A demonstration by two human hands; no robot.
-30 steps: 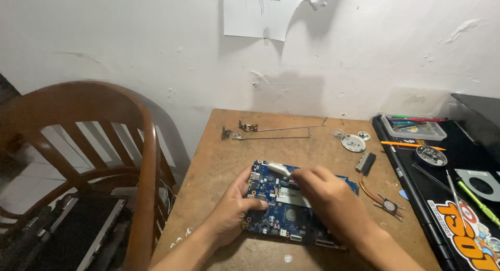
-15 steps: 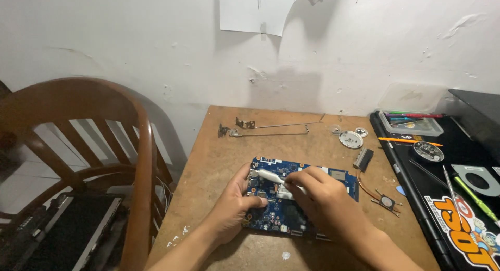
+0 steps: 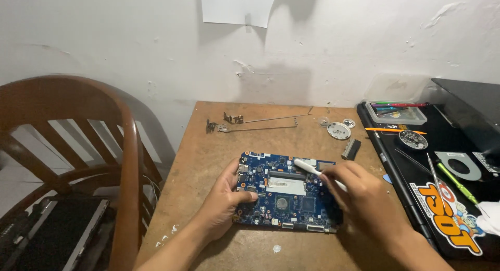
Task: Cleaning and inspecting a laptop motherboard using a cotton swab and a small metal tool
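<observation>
**Brush tip over board's top edge**

Blue circuit board [image 3: 284, 190] lies mid-counter [image 3: 208, 146], long axis 9–3 o'clock. Left hand [image 3: 225, 202] clamps its 9 o'clock edge. Right hand [image 3: 359, 195], nearer, pinches white brush [image 3: 311, 169], tip pointing approx. 10 o'clock onto board.

Even, moderately bright light is falling from above, perhaps slightly frontal; soft shadows are lying on the wall [image 3: 130, 52]; edges are bending mildly.
</observation>
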